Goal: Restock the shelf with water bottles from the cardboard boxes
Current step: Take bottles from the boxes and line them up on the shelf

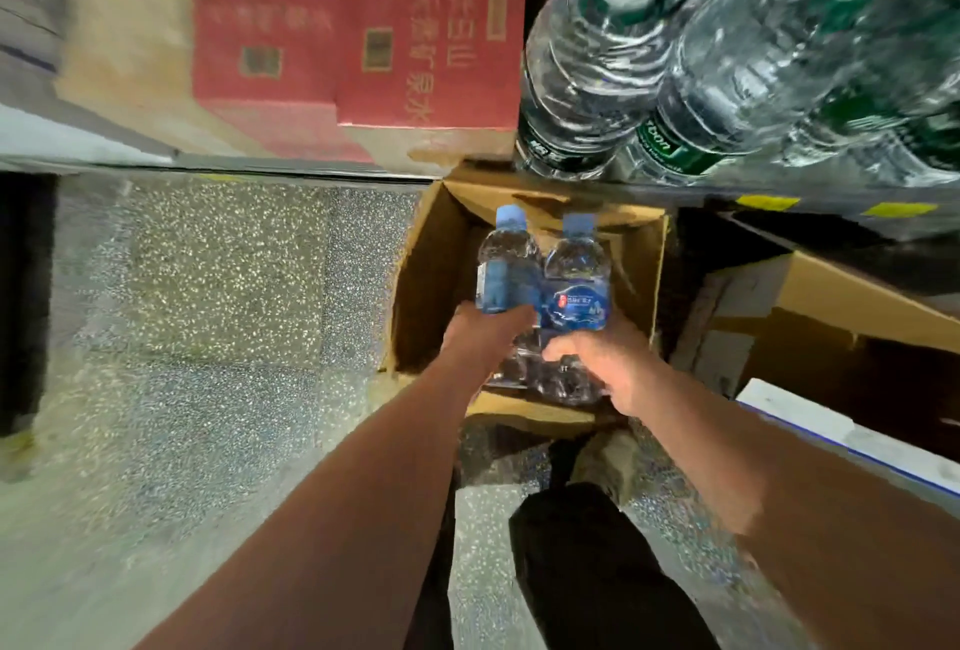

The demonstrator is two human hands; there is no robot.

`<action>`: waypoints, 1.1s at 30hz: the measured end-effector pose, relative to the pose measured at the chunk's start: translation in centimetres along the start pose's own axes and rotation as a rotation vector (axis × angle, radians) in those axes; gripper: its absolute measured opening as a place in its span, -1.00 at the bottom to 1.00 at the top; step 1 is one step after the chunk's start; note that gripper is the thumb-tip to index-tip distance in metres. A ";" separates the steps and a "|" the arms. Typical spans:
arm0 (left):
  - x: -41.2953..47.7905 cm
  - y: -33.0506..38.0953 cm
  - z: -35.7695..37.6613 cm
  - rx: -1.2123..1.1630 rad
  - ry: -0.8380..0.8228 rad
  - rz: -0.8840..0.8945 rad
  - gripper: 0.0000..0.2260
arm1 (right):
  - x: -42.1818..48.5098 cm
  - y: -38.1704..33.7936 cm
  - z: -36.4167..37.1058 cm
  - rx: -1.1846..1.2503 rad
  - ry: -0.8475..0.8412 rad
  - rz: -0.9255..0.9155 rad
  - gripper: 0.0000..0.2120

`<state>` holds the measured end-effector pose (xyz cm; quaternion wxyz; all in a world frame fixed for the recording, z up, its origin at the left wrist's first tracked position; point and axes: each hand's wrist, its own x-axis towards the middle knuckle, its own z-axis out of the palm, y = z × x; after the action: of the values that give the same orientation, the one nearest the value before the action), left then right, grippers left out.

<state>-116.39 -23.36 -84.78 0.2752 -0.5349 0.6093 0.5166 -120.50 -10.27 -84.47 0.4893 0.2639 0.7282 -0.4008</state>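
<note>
Two bare forearms (363, 493) stretch out over the open cardboard box (431, 275), a small water bottle in each hand.
The left hand (485, 332) wraps round the lower body of the left bottle (506, 264), and the right hand (602, 363) curls round the base of the right bottle (576, 275). Both bottles stick out beyond the fingers, above the box's mouth, side by side and nearly touching. Their caps point away from the person, long axes running toward the box's far wall. They are clear ribbed plastic with pale blue caps and deep blue labels, the right one showing a red badge. Beyond the box sits a red-printed carton (431, 51), and to its right big green-labelled bottles (597, 77).
</note>
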 end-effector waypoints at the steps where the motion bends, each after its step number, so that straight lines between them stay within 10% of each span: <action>1: -1.6 0.4 -0.3 -0.047 -0.030 0.010 -0.40 | -1.5 -0.4 -0.6 0.014 -0.015 -0.019 -0.64; 5: -5.9 1.4 -2.1 -0.188 -0.137 0.131 -0.22 | -6.8 -2.1 -1.9 0.061 0.019 -0.109 -0.68; 14: -16.5 5.0 -10.1 -0.291 -0.372 0.256 -0.99 | -19.9 -6.2 -1.7 0.233 -0.005 -0.240 -0.72; 20: -24.4 8.5 -16.4 -0.221 -0.403 0.444 -0.69 | -28.3 -9.6 -1.0 0.307 0.042 -0.349 -0.45; 33: -41.7 14.9 -25.1 -0.320 -0.349 0.888 -0.53 | -50.4 -16.4 -1.2 0.285 0.154 -0.807 -0.87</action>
<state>-113.42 -32.79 -34.90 0.0412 -0.1653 0.6362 0.7525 -114.61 -17.72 -32.31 0.1966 0.0522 0.7448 -0.6356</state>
